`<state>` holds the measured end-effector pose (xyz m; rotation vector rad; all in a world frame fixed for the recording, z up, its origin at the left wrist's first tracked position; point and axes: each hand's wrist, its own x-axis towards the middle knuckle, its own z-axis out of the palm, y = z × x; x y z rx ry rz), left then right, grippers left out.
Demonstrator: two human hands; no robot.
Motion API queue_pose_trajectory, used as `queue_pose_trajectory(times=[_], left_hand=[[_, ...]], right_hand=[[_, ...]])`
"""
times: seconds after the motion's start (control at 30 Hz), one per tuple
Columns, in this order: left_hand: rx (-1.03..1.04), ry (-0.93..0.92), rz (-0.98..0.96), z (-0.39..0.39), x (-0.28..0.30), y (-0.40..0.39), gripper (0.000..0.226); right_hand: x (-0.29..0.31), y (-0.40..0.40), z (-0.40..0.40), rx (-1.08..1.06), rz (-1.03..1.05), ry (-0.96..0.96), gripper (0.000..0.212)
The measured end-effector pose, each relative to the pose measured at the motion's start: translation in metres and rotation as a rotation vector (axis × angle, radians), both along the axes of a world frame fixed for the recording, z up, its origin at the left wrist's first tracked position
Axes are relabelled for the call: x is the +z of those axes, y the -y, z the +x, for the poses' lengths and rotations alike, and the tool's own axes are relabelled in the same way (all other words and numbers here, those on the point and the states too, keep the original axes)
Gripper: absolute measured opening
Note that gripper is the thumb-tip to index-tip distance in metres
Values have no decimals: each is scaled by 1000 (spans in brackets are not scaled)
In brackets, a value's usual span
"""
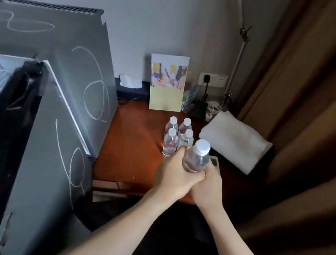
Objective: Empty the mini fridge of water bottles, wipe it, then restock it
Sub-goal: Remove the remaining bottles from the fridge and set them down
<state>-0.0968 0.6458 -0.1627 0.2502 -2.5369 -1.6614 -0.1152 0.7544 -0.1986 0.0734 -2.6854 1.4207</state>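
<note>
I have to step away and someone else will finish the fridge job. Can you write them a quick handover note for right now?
Left hand and right hand: both grip one water bottle, held above the desk.
Four bottles stand upright in a cluster on the desk, just beyond the hands.
The mini fridge sits to the left with its door open; the inside is mostly out of view.
A folded white towel lies on the desk to the right.
Done: at least five bottles are out.
Left, judging by this: set this bottle down, wipe, restock.
</note>
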Motion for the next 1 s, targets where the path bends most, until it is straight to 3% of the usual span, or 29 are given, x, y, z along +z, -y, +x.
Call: queue_pose_trajectory(times=[0.27,0.53,0.7,0.8,1.0], left_hand=[[232,98,53,-64,-105,-2,37],[311,227,5,-107,-202,5,44],[359,236,21,-127,-218,-1,40],[370,245,53,-140,-215,-1,39],[200,325,-215,-141,-189,12,23]], right_hand=[[-112,23,-73,-30,-132,162,10],[-201,37,-107,-60,-231,303,10],[-213,36,-128,-99,-225,287,24],[-215,37,-143,-105,-200,318,17],[-204,38,-160,-39,169,373,9]])
